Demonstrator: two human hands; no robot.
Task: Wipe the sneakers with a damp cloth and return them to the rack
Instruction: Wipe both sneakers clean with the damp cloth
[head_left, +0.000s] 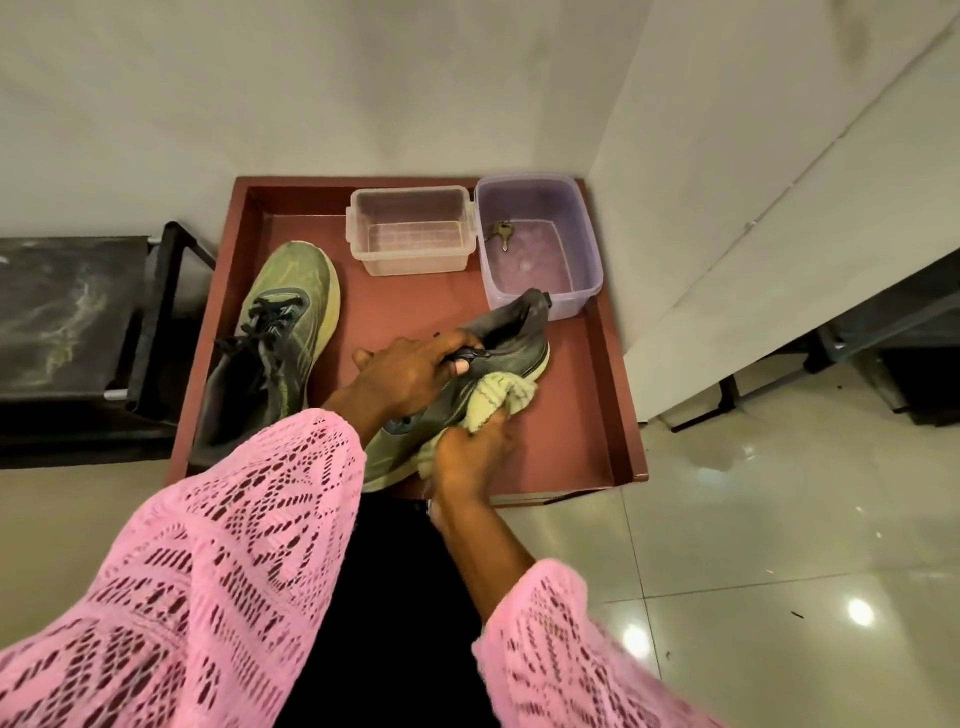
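Wiping one sneaker over the red tray, second sneaker waiting beside it.

Mid-task by the look of it: held sneaker (498, 358) gripped at the collar by left hand (410, 371), fingers curled round the opening; right hand (467, 457) clenched on the pale green cloth (493, 402), pressed against the shoe's right side near the midsole. Long axis running diagonally, heel up toward the purple tub (540, 244), toe down toward the body, lifted at the heel end. Other sneaker (280, 332) lying flat at the left of the tray (592, 415), toe pointing away toward the wall, laces loose; cannot tell whether already wiped. Still to do, judging from this: finishing the wipe, possibly the second shoe, then both back to the rack. Dark rack-like frame (78, 332) just left of the tray.
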